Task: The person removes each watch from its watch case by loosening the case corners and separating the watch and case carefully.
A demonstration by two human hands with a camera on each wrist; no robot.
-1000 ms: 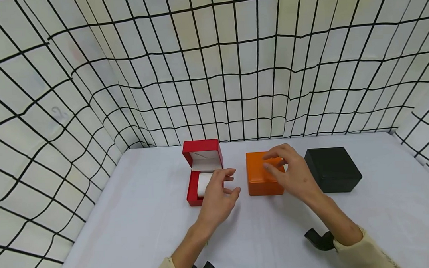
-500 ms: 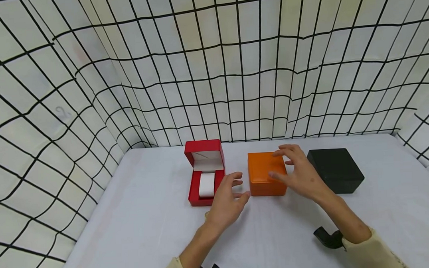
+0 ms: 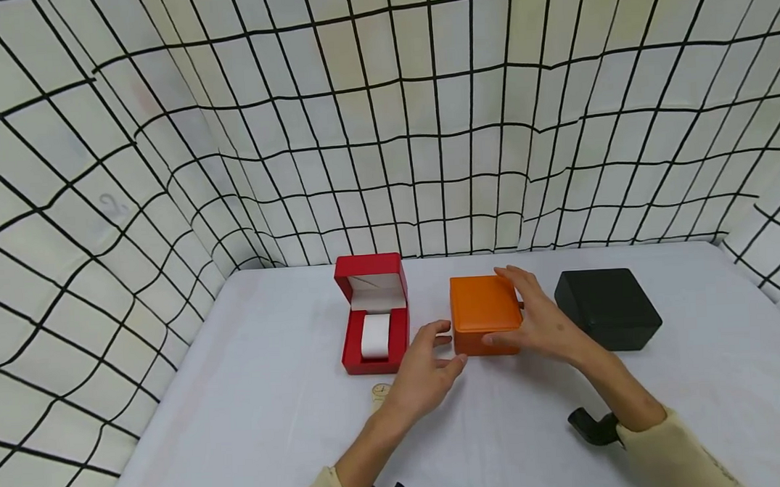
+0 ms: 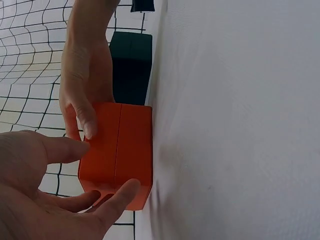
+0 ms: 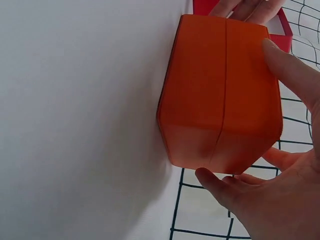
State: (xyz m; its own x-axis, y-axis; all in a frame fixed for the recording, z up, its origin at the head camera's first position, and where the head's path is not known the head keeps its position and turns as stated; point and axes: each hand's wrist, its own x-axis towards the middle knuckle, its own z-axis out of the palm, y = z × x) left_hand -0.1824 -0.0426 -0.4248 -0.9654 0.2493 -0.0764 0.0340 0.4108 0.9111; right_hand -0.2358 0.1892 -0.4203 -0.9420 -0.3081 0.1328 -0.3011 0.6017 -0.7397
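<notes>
A closed orange box [image 3: 484, 303] sits on the white table, its lid seam showing in the right wrist view. My right hand [image 3: 542, 324] is at its right side, the thumb [image 5: 292, 67] overlapping the front face near the lid and the spread fingers around the right side. At the box's left side is my left hand [image 3: 425, 373], with relaxed, spread fingers; in the left wrist view its fingertips [image 4: 129, 187] are right at the box. An open red watch box [image 3: 352, 347] holding a white cushion [image 3: 375, 336] stands to the left. Partly hidden behind my left forearm lies a gold-coloured watch [image 3: 380, 393].
A closed dark green box [image 3: 605, 307] stands to the right of the orange one. White table cloth [image 3: 240, 410] extends in front. Black netting [image 3: 424, 133] over white sheeting rises behind and at the sides.
My left hand has moved right, from in front of the red box to the orange box's left side, uncovering the watch. My right hand has lowered from above the orange box to its right side.
</notes>
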